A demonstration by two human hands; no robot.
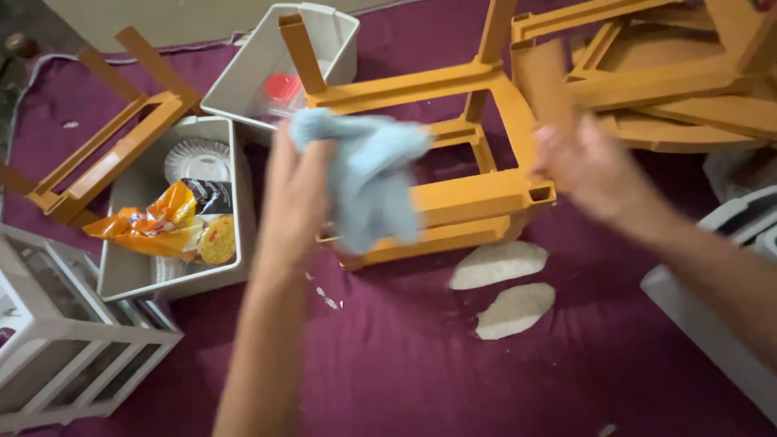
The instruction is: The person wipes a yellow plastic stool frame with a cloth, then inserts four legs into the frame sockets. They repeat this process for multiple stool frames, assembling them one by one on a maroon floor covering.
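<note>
My left hand (295, 194) holds a light blue cloth (371, 174) bunched up in front of an orange plastic frame (477, 198) that lies on a maroon floor covering. My right hand (595, 170) grips an orange plastic leg piece (544, 85) standing up at the frame's right corner. Both hands are blurred by motion.
A grey bin (121, 267) at left holds snack wrappers and a paper plate. Behind it stands another grey bin (259, 61) with a red-lidded jar. More orange parts lie at far left (105, 154) and top right (672, 81). A white rack (57, 348) sits bottom left; two pale patches (502, 283) mark the covering.
</note>
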